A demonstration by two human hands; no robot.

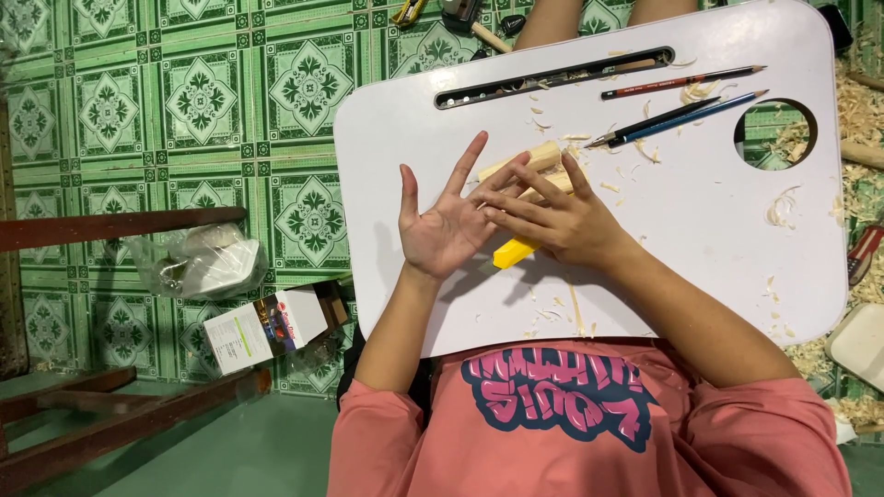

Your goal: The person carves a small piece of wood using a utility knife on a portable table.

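Bright, even overhead lighting; soft shadows fall beneath the hands (516, 216) onto the white tabletop (718, 239). Focus sharp, no glare.

A home floor turned carving corner, by the look of it. The person sits with a white lap desk (737, 230) across the knees, over green patterned floor tiles (203, 101) of the household kind. Pale wood shavings (861, 115) lie heaped on the floor at the right and scattered over the desk. Pencils (681, 83) rest near the top edge, hand tools (460, 14) lie just beyond it. A small cardboard box (267, 327) and a crumpled plastic bag (207, 262) sit beside dark wooden furniture rails (120, 225).
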